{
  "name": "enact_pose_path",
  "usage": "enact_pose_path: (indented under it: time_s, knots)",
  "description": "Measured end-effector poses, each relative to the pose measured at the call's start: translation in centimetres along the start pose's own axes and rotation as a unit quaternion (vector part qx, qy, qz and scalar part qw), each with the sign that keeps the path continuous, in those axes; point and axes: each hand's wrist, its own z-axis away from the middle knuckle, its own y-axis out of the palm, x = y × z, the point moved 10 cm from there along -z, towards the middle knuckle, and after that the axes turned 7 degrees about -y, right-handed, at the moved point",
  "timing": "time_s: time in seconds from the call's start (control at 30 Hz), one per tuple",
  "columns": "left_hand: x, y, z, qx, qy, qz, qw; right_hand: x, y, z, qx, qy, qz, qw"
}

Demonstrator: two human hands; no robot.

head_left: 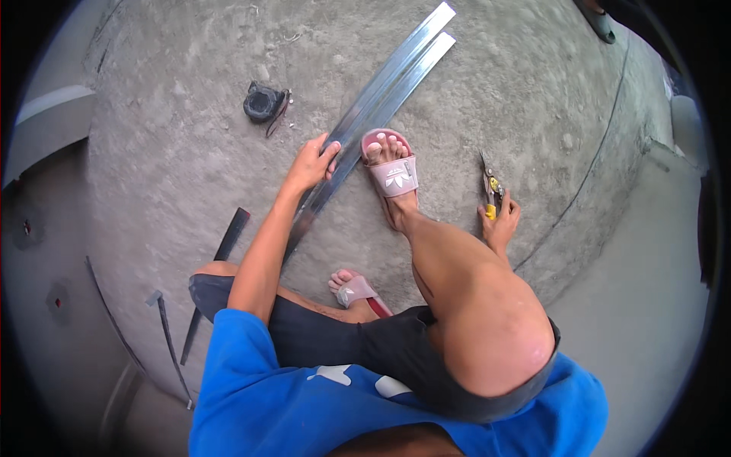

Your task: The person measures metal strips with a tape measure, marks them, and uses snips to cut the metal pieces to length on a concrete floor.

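Two long, shiny metal channels lie side by side on the concrete floor, running from beside my left knee up to the top middle. My left hand is closed round the edge of the left-hand channel, thumb on top. Off to the right, beyond my raised knee, my right hand is closed on the yellow handles of a pair of tin snips. Their dark jaws point away from me, apart from the channels. My foot in a pink slide sandal stands against the right-hand channel.
A black tape measure with a wrist cord lies left of the channels. Dark metal strips are on the floor near my left knee. Walls rise on both sides. At the top right another person's shoe shows.
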Motion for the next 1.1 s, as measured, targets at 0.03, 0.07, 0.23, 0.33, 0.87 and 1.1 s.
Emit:
enact_pose_path:
  time_s: [0.03, 0.07, 0.23, 0.33, 0.87, 1.1]
  knots:
    - [-0.6, 0.2, 0.3, -0.041, 0.004, -0.021, 0.999, -0.8, 0.0, -0.7, 0.035, 0.013, 0.035, 0.999]
    - [-1.4, 0.0, 1.1, -0.086, 0.001, -0.046, 0.995, -0.8, 0.0, -1.9, 0.074, 0.024, 0.064, 0.995]
    - [-3.0, -1.4, 3.0, -0.214, 0.033, -0.179, 0.96, 9.8, -3.7, -13.1, 0.198, -0.069, -0.075, 0.975]
    - [-3.4, -2.1, 4.0, -0.251, 0.051, -0.235, 0.937, 15.6, -3.4, -17.1, 0.319, -0.034, -0.172, 0.931]
    - [-4.8, -2.8, 3.8, -0.289, 0.046, -0.306, 0.906, 21.7, -1.7, -21.5, 0.305, -0.067, -0.126, 0.942]
    - [-5.0, -3.1, 3.7, -0.309, 0.079, -0.273, 0.908, 21.9, -1.7, -22.8, 0.285, -0.09, -0.121, 0.947]
